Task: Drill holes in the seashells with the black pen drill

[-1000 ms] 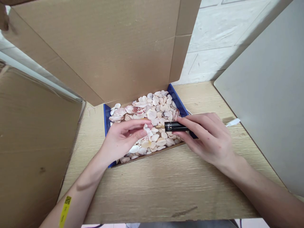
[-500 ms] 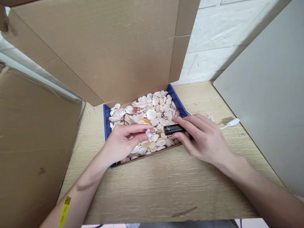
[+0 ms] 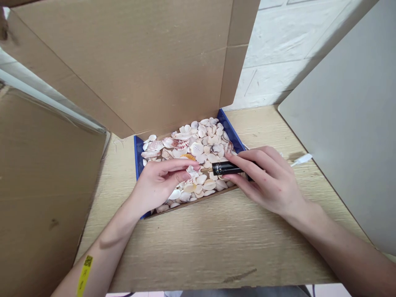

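Between the thumb and fingers of my left hand (image 3: 156, 181) is a small whitish seashell (image 3: 192, 172), partly covered by the fingertips. My right hand (image 3: 270, 179) grips a black mini hand drill (image 3: 227, 168) with a brass-coloured chuck. The drill lies nearly level and its tip points left at the shell. Whether the thin bit touches the shell is too small to tell. Both hands are over a shallow cardboard box with blue sides (image 3: 231, 128), filled with many pale seashells (image 3: 213, 140). An orange scallop shell (image 3: 188, 157) lies just beyond my left fingers.
The box's tall cardboard lid (image 3: 139, 62) stands up behind it. Another cardboard panel (image 3: 46, 177) is at left, a grey board (image 3: 346, 123) at right. A white cable end (image 3: 301, 159) lies on the wooden table (image 3: 192, 251) beyond my right hand.
The drill has turned slightly in my right hand, and its printed marking looks different. My left hand and the shell have shifted a little left, widening the space to the drill body.
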Demonstrator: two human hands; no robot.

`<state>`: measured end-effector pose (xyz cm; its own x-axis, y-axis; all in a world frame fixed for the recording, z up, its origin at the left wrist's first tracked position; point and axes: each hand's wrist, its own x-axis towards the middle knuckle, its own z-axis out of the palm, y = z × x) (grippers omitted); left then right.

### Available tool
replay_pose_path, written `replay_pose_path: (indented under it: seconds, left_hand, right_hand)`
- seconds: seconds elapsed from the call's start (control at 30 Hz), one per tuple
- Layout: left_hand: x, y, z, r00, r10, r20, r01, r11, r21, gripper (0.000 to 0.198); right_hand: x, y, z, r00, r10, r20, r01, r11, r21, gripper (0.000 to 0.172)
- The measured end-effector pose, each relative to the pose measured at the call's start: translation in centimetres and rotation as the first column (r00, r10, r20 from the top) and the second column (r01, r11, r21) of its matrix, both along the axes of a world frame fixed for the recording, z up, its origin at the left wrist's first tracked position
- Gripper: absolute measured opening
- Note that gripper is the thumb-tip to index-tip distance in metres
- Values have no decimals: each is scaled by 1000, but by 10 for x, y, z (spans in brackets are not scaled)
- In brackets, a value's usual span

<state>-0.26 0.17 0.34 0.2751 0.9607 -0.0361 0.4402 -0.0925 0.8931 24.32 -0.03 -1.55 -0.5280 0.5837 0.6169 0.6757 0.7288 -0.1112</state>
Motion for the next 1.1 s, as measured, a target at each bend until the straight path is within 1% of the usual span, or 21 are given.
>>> replay_pose_path:
  seconds: [0.1,0.23,0.33,0.4,0.53,0.67,0.8,1.0,1.1]
  left_hand:
    - [-1,0,-2,1000,-19,8,19,1000,-5,18]
    - [-1,0,-2,998,-57,-37,56,998,-22,18]
    - [-1,0,-1,996,-83,-39,82,996,-34,19]
    - [0,0,1,995,-92,-34,91,995,-29,19]
    - [1,0,2,998,-60,-35,59,998,-25,17]
    - [1,-1,2,999,-40,-9,39,998,-56,19]
    - [1,-1,2,1000,-18,-18,16,997,-73,19]
    - [2,1,2,999,-47,-20,45,995,-94,21]
    - [2,2,2,997,-73,-31,70,993,-91,21]
  right_hand:
    - [0,-3,2,1000,-24,-14,25,998,56,39]
    - [0,-4,3,998,-41,-46,46,994,98,38]
    - [-1,-2,2,998,-59,-29,61,996,65,38]
    - [-2,-1,1,998,-57,0,57,998,17,36]
    - [-1,0,-1,999,-11,38,15,995,-101,34]
    - [-1,0,-1,998,24,58,-16,992,-126,35]
    - [-1,1,-1,996,54,75,-45,993,-113,37]
    - [2,0,-1,999,22,32,-21,1000,-20,39]
    - [3,-1,0,1000,-1,27,1,1000,-1,38]
